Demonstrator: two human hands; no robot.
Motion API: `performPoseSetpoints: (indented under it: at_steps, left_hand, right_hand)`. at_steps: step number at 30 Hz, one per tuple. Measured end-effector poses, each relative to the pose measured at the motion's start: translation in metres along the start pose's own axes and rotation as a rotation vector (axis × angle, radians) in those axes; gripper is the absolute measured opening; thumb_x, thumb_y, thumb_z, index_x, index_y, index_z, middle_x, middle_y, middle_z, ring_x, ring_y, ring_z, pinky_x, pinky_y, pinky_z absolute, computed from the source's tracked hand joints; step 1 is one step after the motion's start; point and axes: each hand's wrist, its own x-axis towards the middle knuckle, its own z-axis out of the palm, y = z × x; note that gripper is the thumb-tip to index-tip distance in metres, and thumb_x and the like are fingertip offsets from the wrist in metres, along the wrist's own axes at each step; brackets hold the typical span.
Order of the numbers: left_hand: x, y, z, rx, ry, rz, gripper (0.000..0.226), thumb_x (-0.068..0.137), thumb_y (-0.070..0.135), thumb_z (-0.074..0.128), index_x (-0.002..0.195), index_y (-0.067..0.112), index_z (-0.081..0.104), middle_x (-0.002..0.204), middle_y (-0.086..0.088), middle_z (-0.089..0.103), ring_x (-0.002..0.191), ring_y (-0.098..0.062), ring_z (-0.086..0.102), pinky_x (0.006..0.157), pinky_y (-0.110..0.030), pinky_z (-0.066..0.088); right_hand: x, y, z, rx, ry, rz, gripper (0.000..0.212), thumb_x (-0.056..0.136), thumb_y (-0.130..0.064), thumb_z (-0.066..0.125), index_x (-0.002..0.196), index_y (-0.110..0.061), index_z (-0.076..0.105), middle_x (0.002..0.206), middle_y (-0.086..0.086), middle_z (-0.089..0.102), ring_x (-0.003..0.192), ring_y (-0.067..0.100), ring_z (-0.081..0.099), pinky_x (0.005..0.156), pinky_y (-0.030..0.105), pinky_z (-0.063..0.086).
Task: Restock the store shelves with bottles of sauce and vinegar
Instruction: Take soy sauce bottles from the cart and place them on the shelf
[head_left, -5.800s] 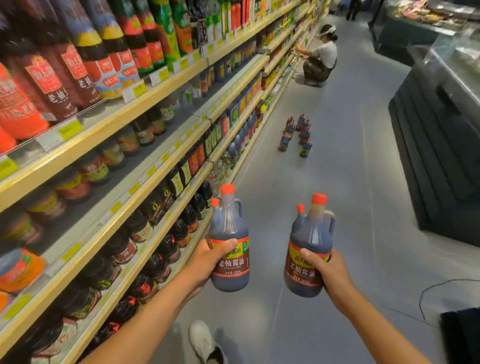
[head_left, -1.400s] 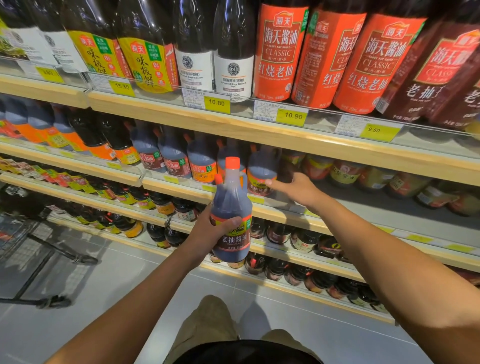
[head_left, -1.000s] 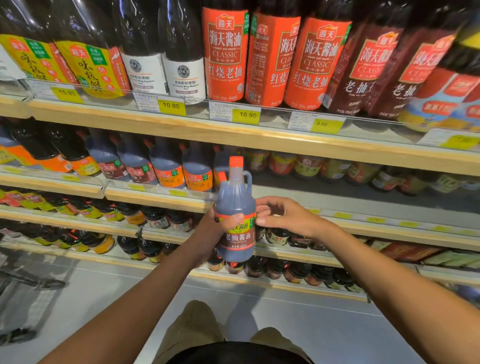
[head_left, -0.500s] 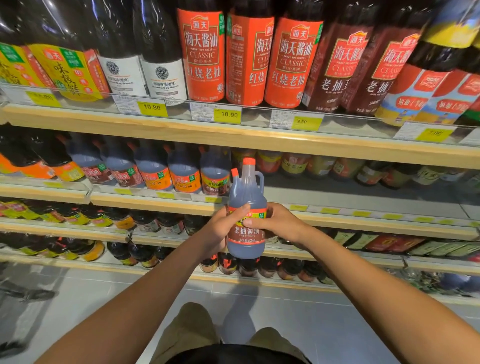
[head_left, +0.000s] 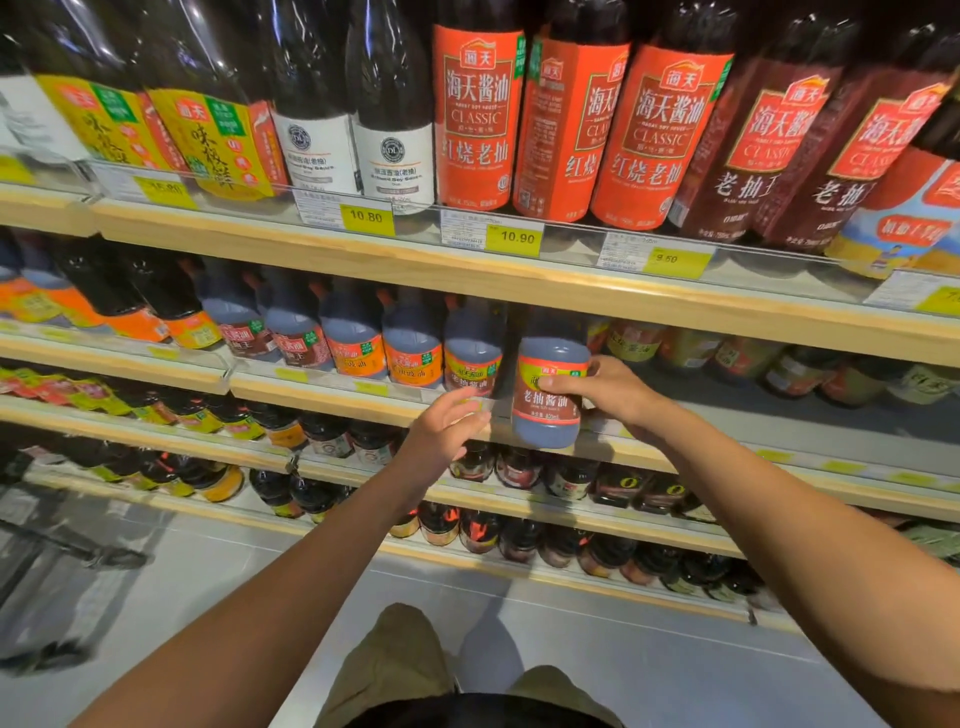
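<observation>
A dark soy sauce bottle (head_left: 548, 395) with a red and yellow label stands upright at the front edge of the second shelf (head_left: 363, 402), its top hidden under the shelf above. My right hand (head_left: 608, 392) grips it round the label from the right. My left hand (head_left: 447, 428) hovers just left of the bottle with loosely curled fingers, holding nothing. A like bottle (head_left: 472, 353) stands right beside it on the shelf, at the end of a row of similar bottles.
The top shelf (head_left: 467, 275) holds tall red-labelled and dark bottles behind yellow price tags. To the right of the held bottle the second shelf shows bare space, with jars at the back. Lower shelves carry small dark jars. Grey floor lies below.
The bottle passed from my left hand to my right hand and moved up and forward onto the second shelf. My left hand let go and dropped slightly left.
</observation>
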Motion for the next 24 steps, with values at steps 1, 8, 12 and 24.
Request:
performPoseSetpoints:
  at_steps: [1, 8, 12, 24]
  left_hand:
    - [0.0, 0.0, -0.003, 0.029, 0.012, 0.014, 0.045, 0.103, 0.027, 0.063, 0.146, 0.024, 0.051, 0.147, -0.001, 0.056, 0.133, -0.021, 0.054, 0.114, -0.048, 0.043]
    - [0.006, -0.008, -0.012, 0.237, 0.041, 0.096, 0.055, 0.101, 0.018, 0.066, 0.152, 0.02, 0.046, 0.157, -0.005, 0.047, 0.14, -0.028, 0.05, 0.113, -0.039, 0.042]
    - [0.008, -0.008, -0.015, 0.31, 0.055, 0.112, 0.058, 0.101, 0.023, 0.066, 0.154, 0.025, 0.043, 0.159, 0.0, 0.043, 0.142, -0.027, 0.047, 0.108, -0.035, 0.042]
    - [0.013, -0.002, -0.017, 0.534, 0.1, 0.121, 0.067, 0.098, 0.03, 0.066, 0.157, 0.034, 0.035, 0.158, 0.0, 0.042, 0.136, -0.018, 0.051, 0.098, -0.049, 0.057]
  right_hand:
    - [0.005, -0.003, -0.004, -0.014, 0.035, 0.02, 0.073, 0.041, -0.06, 0.093, 0.101, -0.023, 0.075, 0.094, -0.008, 0.08, 0.087, 0.008, 0.076, 0.07, 0.021, 0.057]
    - [0.032, -0.005, -0.013, -0.035, 0.124, 0.115, 0.102, 0.042, -0.069, 0.091, 0.126, -0.018, 0.068, 0.122, 0.0, 0.071, 0.108, 0.017, 0.068, 0.102, 0.038, 0.053]
    - [0.038, 0.003, -0.011, -0.092, 0.186, 0.14, 0.082, 0.06, -0.058, 0.091, 0.124, -0.011, 0.068, 0.119, 0.001, 0.068, 0.094, 0.009, 0.065, 0.077, 0.025, 0.053]
    - [0.04, 0.029, -0.011, -0.179, 0.189, 0.103, 0.03, 0.063, -0.034, 0.097, 0.068, -0.022, 0.07, 0.048, -0.022, 0.062, 0.044, -0.01, 0.056, 0.039, 0.006, 0.035]
